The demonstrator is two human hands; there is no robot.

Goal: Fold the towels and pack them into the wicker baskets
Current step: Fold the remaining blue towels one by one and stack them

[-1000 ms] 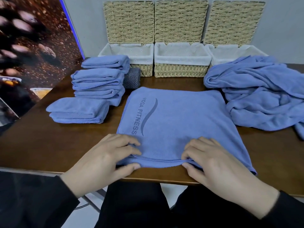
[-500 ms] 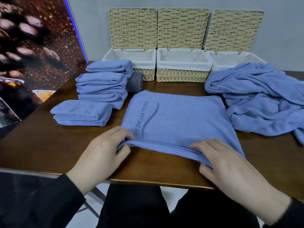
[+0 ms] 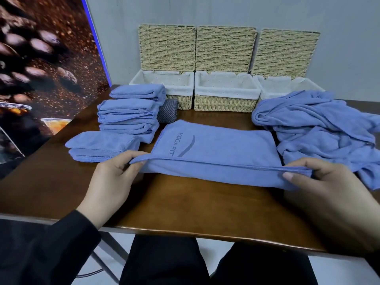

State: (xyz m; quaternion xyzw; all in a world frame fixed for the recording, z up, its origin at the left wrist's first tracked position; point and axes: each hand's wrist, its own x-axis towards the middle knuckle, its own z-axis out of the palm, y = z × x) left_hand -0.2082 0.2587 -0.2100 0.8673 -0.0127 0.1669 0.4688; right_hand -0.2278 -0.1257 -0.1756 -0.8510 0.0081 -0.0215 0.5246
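The towel is blue with dark gray letters and a curvy line. The folded towels and the towel pile are blue too. The baskets are tan woven straw with white cloth inside. The table is dark brown.

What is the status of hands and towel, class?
Both hands, left and right, pinch the towel's near edge, lifted. Baskets empty. Nothing in the way.

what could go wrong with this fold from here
1. The left hand and right hand pinch only the near corners of the towel; the slack middle may sag and the fold land crooked.
2. The unfolded pile lies right beside the towel's right edge and could get snagged or dragged along.
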